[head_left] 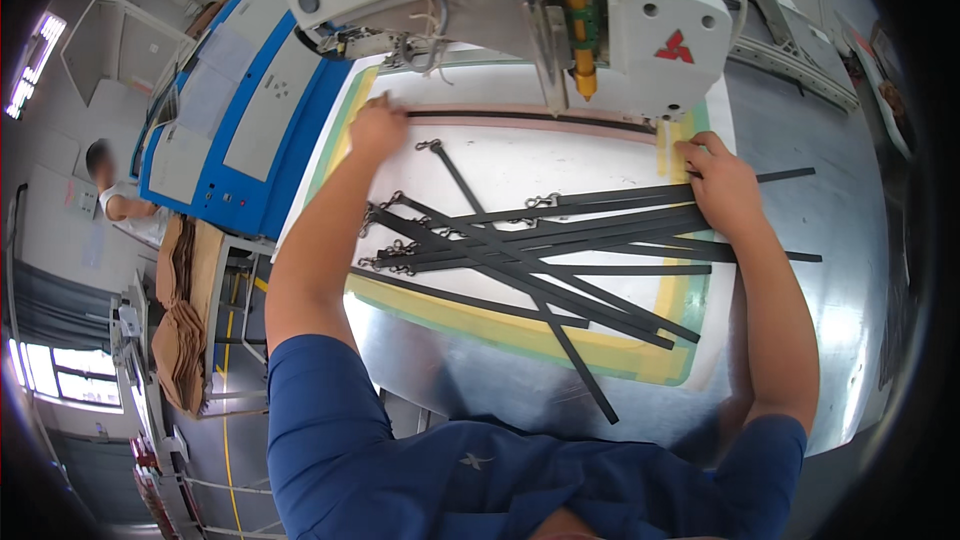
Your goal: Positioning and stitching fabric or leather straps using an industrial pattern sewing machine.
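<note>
A long black strap [520, 116] lies in a pinkish slot across the far part of the white work plate [560, 158]. My left hand [380, 130] is closed at the strap's left end; its fingertips are slightly blurred. Beyond the slot's right end, my right hand [722, 185] has bent, closed fingers, and what they hold, if anything, is hidden. Several black straps [560, 258] with metal snap hooks [400, 258] are heaped crosswise on the plate between my arms. Some of their right ends run under my right hand and forearm.
A white machine head [668, 40] with a brass-coloured nozzle [584, 70] hangs over the plate's far side. Yellow and green tape [560, 345] borders the plate, on a metal table [800, 280]. A blue-and-white cabinet [235, 100] stands left, with another person [125, 202] beyond it.
</note>
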`<state>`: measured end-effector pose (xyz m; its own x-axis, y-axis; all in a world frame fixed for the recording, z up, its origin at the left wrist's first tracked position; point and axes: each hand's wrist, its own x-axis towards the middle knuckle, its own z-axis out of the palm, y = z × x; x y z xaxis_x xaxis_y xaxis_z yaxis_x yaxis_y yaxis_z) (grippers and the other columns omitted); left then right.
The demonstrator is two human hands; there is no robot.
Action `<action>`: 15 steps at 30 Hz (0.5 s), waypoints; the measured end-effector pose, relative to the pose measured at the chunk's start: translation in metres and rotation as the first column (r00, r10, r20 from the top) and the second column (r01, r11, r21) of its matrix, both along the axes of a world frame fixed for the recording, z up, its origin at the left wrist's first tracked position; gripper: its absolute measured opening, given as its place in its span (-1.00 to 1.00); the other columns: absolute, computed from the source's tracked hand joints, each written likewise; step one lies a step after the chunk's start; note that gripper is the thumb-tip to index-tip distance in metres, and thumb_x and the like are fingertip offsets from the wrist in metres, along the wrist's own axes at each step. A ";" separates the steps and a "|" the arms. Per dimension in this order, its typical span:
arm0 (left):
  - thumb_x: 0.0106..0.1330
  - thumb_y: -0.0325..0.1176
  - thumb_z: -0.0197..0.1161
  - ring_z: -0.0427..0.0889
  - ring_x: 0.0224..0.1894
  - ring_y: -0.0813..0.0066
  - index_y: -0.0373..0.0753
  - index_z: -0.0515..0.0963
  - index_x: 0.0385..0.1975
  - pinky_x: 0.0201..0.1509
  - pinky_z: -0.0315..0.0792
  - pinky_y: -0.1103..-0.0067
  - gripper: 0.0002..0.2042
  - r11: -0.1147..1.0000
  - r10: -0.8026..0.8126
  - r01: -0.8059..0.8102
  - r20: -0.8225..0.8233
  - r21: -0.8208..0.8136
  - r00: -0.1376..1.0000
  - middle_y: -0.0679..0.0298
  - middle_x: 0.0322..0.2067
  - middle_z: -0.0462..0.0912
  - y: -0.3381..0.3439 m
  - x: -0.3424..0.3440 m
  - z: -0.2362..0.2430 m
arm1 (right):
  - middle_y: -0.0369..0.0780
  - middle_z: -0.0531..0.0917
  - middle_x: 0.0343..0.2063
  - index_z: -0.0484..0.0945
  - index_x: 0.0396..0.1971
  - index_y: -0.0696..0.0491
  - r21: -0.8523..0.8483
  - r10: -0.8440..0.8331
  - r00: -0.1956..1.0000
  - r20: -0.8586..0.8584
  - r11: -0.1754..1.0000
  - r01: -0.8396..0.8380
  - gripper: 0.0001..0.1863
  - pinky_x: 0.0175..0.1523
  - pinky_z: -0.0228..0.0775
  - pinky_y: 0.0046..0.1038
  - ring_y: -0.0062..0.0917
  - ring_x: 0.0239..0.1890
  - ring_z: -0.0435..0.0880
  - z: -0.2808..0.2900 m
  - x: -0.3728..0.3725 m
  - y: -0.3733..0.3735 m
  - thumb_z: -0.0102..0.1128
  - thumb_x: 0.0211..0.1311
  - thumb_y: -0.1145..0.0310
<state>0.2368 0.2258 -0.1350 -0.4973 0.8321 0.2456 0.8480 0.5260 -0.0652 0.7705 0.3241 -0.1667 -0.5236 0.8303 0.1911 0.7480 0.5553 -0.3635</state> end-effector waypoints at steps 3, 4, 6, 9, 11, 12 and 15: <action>0.51 0.02 0.13 0.61 0.29 -0.10 -0.23 0.51 0.35 0.35 0.48 0.10 -0.44 0.996 0.083 -0.081 0.089 -0.028 0.993 -0.08 0.21 0.65 -0.001 -0.043 -0.004 | -0.29 0.65 0.09 0.70 0.09 -0.13 0.035 0.000 1.000 -0.020 0.999 0.001 -0.60 0.06 0.62 -0.16 -0.16 -0.07 0.75 -0.002 0.001 0.001 0.21 0.26 0.45; 0.51 0.03 0.15 0.66 0.21 -0.12 -0.23 0.61 0.22 0.30 0.51 0.09 -0.50 0.994 0.076 -0.067 0.104 -0.083 0.992 -0.11 0.14 0.69 0.001 -0.053 -0.003 | -0.29 0.65 0.09 0.69 0.09 -0.14 0.030 0.022 1.000 -0.014 0.999 -0.022 -0.60 0.05 0.63 -0.16 -0.18 -0.06 0.75 -0.003 0.002 0.002 0.21 0.26 0.44; 0.55 0.06 0.11 0.73 0.05 -0.18 -0.36 0.66 -0.01 0.18 0.56 0.10 -0.49 0.998 0.043 -0.038 0.107 -0.052 0.993 -0.19 -0.06 0.76 0.007 -0.061 -0.005 | -0.29 0.64 0.09 0.68 0.09 -0.15 0.040 0.026 1.000 -0.003 0.999 -0.026 -0.60 0.04 0.63 -0.16 -0.21 -0.04 0.75 -0.005 0.004 0.003 0.21 0.26 0.44; 0.54 0.10 0.16 0.74 -0.07 -0.25 -0.42 0.71 -0.28 0.10 0.55 0.08 -0.44 1.000 -0.001 0.004 0.154 -0.022 0.988 -0.24 -0.22 0.76 0.009 -0.062 0.006 | -0.31 0.62 0.10 0.66 0.11 -0.17 0.036 0.013 0.999 0.037 0.999 -0.014 -0.61 0.02 0.64 -0.19 -0.28 -0.02 0.75 -0.007 0.007 0.004 0.22 0.28 0.42; 0.54 0.06 0.17 0.72 -0.07 -0.29 -0.42 0.72 -0.27 0.06 0.55 0.07 -0.47 0.997 -0.073 0.068 0.131 0.048 0.989 -0.28 -0.24 0.73 0.001 -0.057 0.020 | -0.32 0.62 0.09 0.67 0.10 -0.17 0.068 0.052 0.998 0.017 0.996 -0.053 -0.63 0.01 0.65 -0.22 -0.31 -0.04 0.76 -0.007 0.007 0.004 0.24 0.30 0.40; 0.56 0.04 0.14 0.71 -0.07 -0.30 -0.41 0.71 -0.24 0.05 0.54 0.08 -0.48 0.991 -0.083 0.071 0.096 0.114 0.992 -0.27 -0.23 0.73 -0.002 -0.054 0.028 | -0.31 0.61 0.08 0.66 0.11 -0.17 0.072 0.051 0.998 0.024 0.996 -0.052 -0.64 -0.01 0.65 -0.23 -0.32 -0.04 0.76 -0.007 0.008 0.004 0.27 0.32 0.37; 0.62 -0.03 0.12 0.64 -0.29 -0.10 -0.45 0.61 -0.23 -0.14 0.46 0.21 -0.52 0.896 -0.213 0.125 0.165 0.426 0.963 -0.14 -0.37 0.68 -0.039 -0.042 0.055 | -0.29 0.61 0.06 0.66 0.12 -0.15 0.058 0.049 0.999 -0.006 0.997 -0.048 -0.66 -0.01 0.65 -0.22 -0.32 -0.05 0.76 -0.004 0.009 0.002 0.28 0.36 0.30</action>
